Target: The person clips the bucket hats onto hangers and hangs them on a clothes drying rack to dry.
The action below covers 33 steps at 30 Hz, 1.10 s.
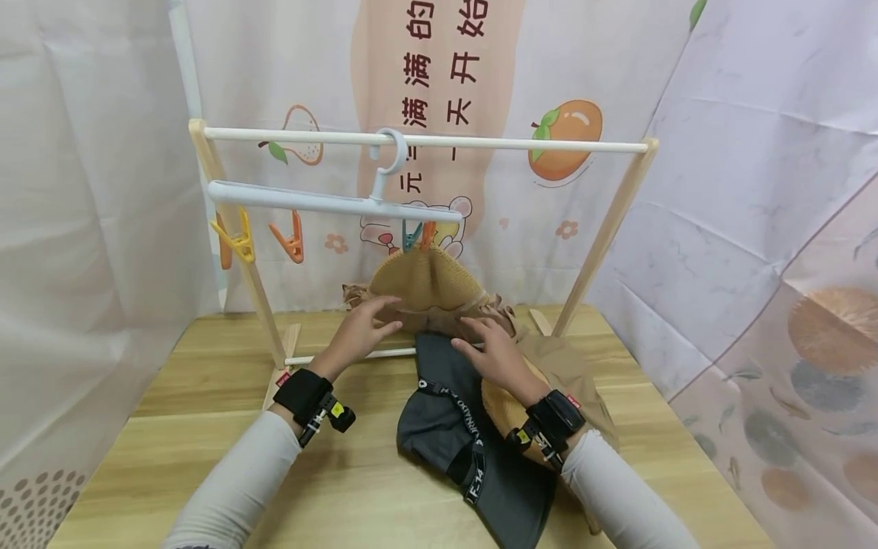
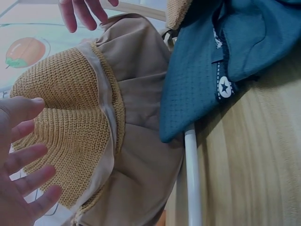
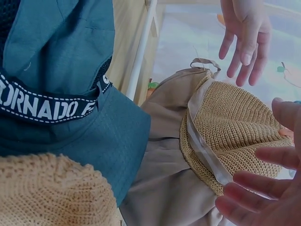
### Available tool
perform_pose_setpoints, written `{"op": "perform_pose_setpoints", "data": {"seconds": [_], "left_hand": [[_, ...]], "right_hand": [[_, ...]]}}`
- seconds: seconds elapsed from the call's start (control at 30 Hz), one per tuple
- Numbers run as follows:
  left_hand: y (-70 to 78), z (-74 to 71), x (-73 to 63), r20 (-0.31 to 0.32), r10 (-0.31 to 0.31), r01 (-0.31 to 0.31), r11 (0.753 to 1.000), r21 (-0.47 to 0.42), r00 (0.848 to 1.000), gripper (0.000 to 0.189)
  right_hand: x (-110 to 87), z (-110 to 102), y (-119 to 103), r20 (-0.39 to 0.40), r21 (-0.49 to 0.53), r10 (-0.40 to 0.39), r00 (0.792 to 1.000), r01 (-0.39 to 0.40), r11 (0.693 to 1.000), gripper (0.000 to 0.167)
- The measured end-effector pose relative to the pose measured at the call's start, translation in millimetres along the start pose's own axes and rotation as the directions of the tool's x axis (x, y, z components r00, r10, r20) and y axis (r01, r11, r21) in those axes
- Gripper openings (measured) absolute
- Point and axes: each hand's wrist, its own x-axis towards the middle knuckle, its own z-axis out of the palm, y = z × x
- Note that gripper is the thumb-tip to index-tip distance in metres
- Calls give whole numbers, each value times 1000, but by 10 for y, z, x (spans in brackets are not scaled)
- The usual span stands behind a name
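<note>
A knitted straw hat (image 1: 425,282) with a brown cloth brim hangs by its crown below the light blue hanger (image 1: 302,200). A teal clip (image 1: 411,236) and an orange clip (image 1: 428,234) are at its top. My left hand (image 1: 360,332) is beside the hat's left side, fingers extended and holding nothing. On the other side is my right hand (image 1: 499,354), also spread and empty. In the right wrist view, both hands flank the knitted crown (image 3: 235,127). Below them lies a dark hat (image 1: 439,427) with a lettered band.
A wooden rack (image 1: 604,236) with a white top rod (image 1: 507,142) carries the hanger. Yellow (image 1: 238,238) and orange (image 1: 291,238) clips hang at its left. Another straw hat (image 1: 504,404) with tan cloth (image 1: 565,370) lies under my right forearm. A white bottom rod (image 1: 384,354) spans the rack.
</note>
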Motion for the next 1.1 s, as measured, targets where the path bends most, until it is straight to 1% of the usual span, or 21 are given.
{"op": "perform_pose_setpoints", "data": {"seconds": [0.1, 0.17, 0.33, 0.43, 0.5, 0.7, 0.87, 1.0, 1.1], "left_hand": [[5, 3, -19, 4, 17, -17, 999, 32, 1000, 46], [-8, 11, -40, 9, 20, -21, 999, 42, 1000, 46], [-55, 33, -94, 7, 2, -3, 999, 53, 1000, 43], [-68, 48, -116, 4, 6, -6, 998, 67, 1000, 43], [-68, 59, -126, 7, 20, -21, 997, 80, 1000, 43], [-53, 91, -158, 28, 76, -79, 990, 120, 997, 42], [-64, 116, -206, 52, 79, -84, 989, 121, 996, 42], [-72, 142, -238, 84, 80, -89, 989, 117, 993, 44], [-80, 166, -253, 95, 77, -88, 990, 113, 992, 44]], "right_hand": [[-41, 2, -3, -24, -16, -19, 1000, 19, 1000, 59], [-77, 4, -4, -26, -28, -28, 999, 27, 999, 58], [-139, 2, -21, 26, -20, -8, 1000, 8, 1000, 54], [-157, 8, -26, 48, -26, 7, 999, -6, 1000, 54], [-166, 15, -27, 58, -33, 18, 998, -16, 999, 54], [-218, 30, -54, 86, -19, 42, 995, -40, 999, 53], [-273, 53, -75, 95, -7, 29, 995, -29, 1000, 53], [-306, 67, -87, 86, -9, 21, 996, -20, 1000, 52], [-328, 86, -87, 78, -22, 19, 997, -18, 1000, 51]]}}
